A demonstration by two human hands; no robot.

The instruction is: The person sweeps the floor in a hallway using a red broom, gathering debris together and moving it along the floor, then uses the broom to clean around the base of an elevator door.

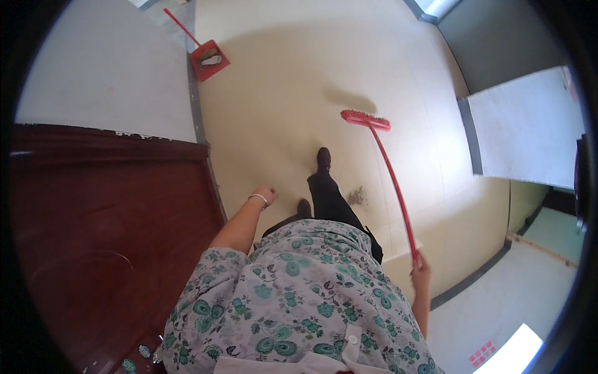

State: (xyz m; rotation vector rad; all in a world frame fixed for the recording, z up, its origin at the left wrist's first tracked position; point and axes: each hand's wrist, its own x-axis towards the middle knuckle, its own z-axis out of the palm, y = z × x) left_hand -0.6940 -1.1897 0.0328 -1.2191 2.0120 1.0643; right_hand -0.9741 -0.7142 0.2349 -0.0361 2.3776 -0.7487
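Observation:
My right hand [420,264] is closed around the handle of a red long-handled broom [391,168]. The broom's bristled head is ahead of me to the right, its bristles facing away, with a shadow on the floor just beyond it. On my left side, my left hand [266,192], with a light bracelet at the wrist, hangs with curled fingers near the floor's left side. No object shows in it, though its palm is hidden. Farther ahead at the left wall, a red long-handled dustpan [216,75] holds a white piece and brownish debris.
A dark red wooden door [117,224] stands close on my left, beside a white wall [117,75]. A dark patch [357,196] marks the pale floor right of my forward shoe [323,160]. White wall corners with grey skirting [469,135] jut in at the right.

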